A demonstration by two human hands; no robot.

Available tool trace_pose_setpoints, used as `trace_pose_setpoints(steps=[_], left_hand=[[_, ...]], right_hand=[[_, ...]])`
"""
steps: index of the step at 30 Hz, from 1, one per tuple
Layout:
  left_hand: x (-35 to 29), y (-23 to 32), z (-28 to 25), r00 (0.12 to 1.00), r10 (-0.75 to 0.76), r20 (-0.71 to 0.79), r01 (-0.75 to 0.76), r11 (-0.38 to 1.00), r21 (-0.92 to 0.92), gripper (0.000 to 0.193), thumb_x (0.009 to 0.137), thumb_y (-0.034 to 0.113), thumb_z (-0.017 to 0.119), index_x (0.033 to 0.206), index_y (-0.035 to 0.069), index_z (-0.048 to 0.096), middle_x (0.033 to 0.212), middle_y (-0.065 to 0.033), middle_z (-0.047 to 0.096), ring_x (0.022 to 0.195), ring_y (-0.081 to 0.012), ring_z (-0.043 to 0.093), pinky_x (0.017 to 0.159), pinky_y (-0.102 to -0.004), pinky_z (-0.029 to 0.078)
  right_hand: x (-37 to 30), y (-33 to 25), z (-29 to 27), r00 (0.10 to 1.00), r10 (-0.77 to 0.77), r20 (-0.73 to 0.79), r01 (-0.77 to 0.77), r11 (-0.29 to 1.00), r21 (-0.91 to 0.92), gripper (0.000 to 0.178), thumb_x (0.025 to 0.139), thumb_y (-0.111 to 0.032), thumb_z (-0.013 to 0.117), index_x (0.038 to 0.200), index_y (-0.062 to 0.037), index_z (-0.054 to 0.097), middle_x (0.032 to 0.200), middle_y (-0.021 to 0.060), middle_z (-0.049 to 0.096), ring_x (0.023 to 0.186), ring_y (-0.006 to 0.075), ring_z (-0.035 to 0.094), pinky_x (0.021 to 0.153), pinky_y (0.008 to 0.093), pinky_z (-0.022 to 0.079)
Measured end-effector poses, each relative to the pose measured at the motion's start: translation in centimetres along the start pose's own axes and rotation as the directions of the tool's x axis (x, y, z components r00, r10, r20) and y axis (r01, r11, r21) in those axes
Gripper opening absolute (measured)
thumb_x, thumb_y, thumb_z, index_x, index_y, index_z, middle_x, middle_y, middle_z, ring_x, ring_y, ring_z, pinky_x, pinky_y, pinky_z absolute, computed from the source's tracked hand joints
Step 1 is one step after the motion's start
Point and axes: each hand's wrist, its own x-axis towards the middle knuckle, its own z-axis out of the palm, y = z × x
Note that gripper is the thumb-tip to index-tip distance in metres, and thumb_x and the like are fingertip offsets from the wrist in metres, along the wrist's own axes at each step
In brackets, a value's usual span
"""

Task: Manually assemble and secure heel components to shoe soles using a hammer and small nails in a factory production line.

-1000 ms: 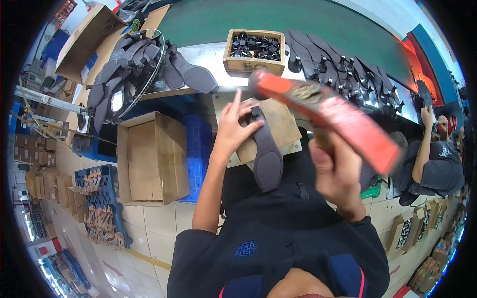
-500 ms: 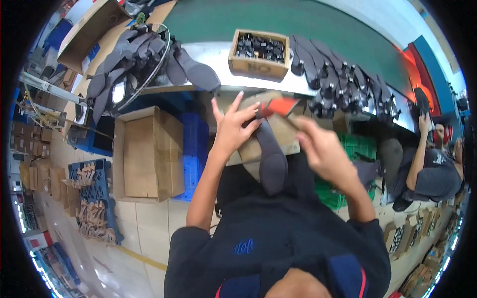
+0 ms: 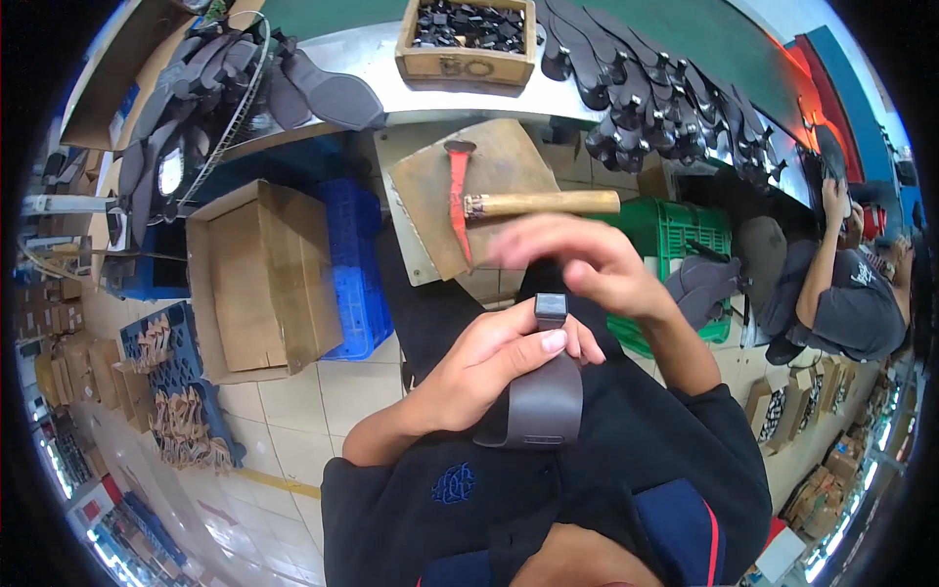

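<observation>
My left hand (image 3: 489,362) is wrapped around a dark grey shoe sole (image 3: 543,406), close to my body. The sole's heel points up between thumb and fingers, with a black square heel tip (image 3: 551,309) on top. My right hand (image 3: 602,264) hovers just beyond the heel; it is empty, its fingers loosely spread and partly blurred. Past it, a hammer (image 3: 528,203) with a red-and-black head and wooden handle lies across a worn tan board (image 3: 416,181).
On the metal ledge (image 3: 357,110) sits a wooden box (image 3: 465,67) of small black pieces, between piles of dark soles (image 3: 333,93). A cardboard box (image 3: 220,293) and blue crate (image 3: 352,264) stand left, a green crate (image 3: 675,230) right. Another person (image 3: 856,303) works at far right.
The hammer has left my right hand and lies on the board. My left hand has brought the sole nearer my body, heel upward. The view has shifted.
</observation>
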Motion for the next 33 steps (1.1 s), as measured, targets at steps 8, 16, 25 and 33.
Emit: trace_pose_setpoints(steps=[8, 16, 25, 33], left_hand=[[0.3, -0.1, 1.4, 0.990, -0.108, 0.092, 0.111, 0.993, -0.030, 0.034, 0.105, 0.029, 0.045, 0.107, -0.001, 0.062, 0.103, -0.0073, 0.061, 0.099, -0.0150, 0.057, 0.091, -0.0278, 0.043], [-0.3, 0.3, 2.0, 0.969, -0.093, 0.227, 0.086, 0.995, 0.043, 0.031, 0.106, 0.024, 0.044, 0.109, -0.002, 0.059, 0.106, -0.0085, 0.059, 0.104, -0.0161, 0.055, 0.094, -0.0288, 0.042], [0.2, 0.3, 2.9, 0.981, -0.116, 0.156, 0.116, 0.993, 0.010, 0.031, 0.106, 0.024, 0.045, 0.112, -0.003, 0.057, 0.105, -0.0076, 0.059, 0.104, -0.0164, 0.056, 0.094, -0.0296, 0.043], [0.8, -0.5, 3.1, 0.983, -0.114, 0.141, 0.106, 0.993, 0.059, 0.029, 0.106, 0.022, 0.045, 0.109, -0.002, 0.060, 0.106, -0.0095, 0.060, 0.105, -0.0184, 0.056, 0.094, -0.0312, 0.044]], right_hand=[[-2.2, -1.6, 4.7, 0.974, 0.174, -0.147, -0.045, 0.778, 0.627, 0.054, 0.094, -0.055, 0.057, 0.088, -0.0020, 0.065, 0.094, 0.0135, 0.063, 0.100, 0.0288, 0.060, 0.091, 0.0430, 0.045], [-2.2, -3.2, 4.9, 0.988, 0.043, -0.146, 0.068, 0.734, 0.676, 0.048, 0.096, -0.049, 0.058, 0.086, -0.0028, 0.067, 0.087, 0.0112, 0.064, 0.098, 0.0295, 0.063, 0.095, 0.0444, 0.042], [-3.6, -2.0, 5.2, 0.988, 0.109, -0.107, 0.001, 0.697, 0.718, 0.056, 0.092, -0.059, 0.056, 0.091, -0.0035, 0.064, 0.092, 0.0109, 0.063, 0.107, 0.0323, 0.058, 0.100, 0.0516, 0.044], [-4.3, -1.8, 4.1, 0.996, 0.063, -0.061, 0.008, 0.627, 0.779, 0.053, 0.093, -0.052, 0.062, 0.098, 0.0009, 0.066, 0.102, 0.0122, 0.065, 0.123, 0.0355, 0.054, 0.102, 0.0474, 0.042]])
